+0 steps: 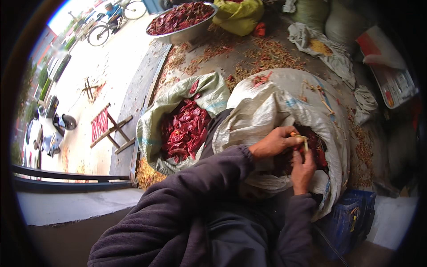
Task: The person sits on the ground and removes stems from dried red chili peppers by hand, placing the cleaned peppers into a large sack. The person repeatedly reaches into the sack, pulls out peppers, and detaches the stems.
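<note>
Above the mouth of a large white woven sack (290, 100), my left hand (277, 142) pinches a thin pale stem (305, 143), apparently from a dried chili. A small orange bit shows at its fingertips. My right hand (303, 172) meets it from below, its thumb and fingers closed on the stem's lower end. Dark red dried chilies (313, 143) lie inside the sack, partly hidden by my hands. To the left, a pale green woven sack (150, 130) with its top rolled down holds red chili pods (185, 126).
A metal basin (180, 37) heaped with dried chilies stands ahead, beside a yellow sack (240, 15). Stems and debris (273, 53) litter the floor. A folding stool (111, 130) stands outside on the left. A blue plastic crate (347, 220) sits at my right.
</note>
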Motion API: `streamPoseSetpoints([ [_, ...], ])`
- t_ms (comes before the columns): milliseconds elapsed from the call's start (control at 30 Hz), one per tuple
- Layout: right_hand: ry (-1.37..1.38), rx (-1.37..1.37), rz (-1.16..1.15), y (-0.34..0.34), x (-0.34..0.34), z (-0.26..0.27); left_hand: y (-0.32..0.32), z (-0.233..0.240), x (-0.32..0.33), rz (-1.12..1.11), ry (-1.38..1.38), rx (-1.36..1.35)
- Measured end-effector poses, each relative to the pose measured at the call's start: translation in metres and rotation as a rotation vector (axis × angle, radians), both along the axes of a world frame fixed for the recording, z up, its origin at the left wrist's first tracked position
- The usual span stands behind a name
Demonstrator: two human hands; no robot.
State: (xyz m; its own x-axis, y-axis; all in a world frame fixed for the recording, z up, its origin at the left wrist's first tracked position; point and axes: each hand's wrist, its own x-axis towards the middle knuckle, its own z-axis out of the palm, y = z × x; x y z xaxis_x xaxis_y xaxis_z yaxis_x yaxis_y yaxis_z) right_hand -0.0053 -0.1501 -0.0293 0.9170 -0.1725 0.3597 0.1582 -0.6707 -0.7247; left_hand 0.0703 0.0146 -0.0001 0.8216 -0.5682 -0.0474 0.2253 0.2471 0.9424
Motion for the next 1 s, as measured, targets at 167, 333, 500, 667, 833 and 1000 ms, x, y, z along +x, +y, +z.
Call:
streamPoseSetpoints([
  [167,0.276,0.768,-0.233,-0.012,0.006,-0.016,0.001,-0.023,0.014,0.096,0.009,-0.047],
  [333,0.154,1.051,-0.207,-0.014,-0.005,-0.02,-0.004,-0.033,0.005,0.011,-0.254,0.137],
  [500,0.204,0.971,-0.16,-0.006,-0.001,-0.009,-0.011,-0.024,0.006,0.136,-0.151,0.025],
  [667,0.21,0.801,-0.202,0.001,-0.004,0.004,-0.011,-0.012,0.014,0.198,0.154,-0.193],
  [833,0.128,0.688,-0.196,0.011,-0.018,0.025,-0.019,-0.003,0.011,0.183,0.376,-0.383],
  [1000,0.03,0.427,-0.266,0.035,-0.007,0.04,-0.028,-0.013,0.01,0.102,0.379,-0.319],
])
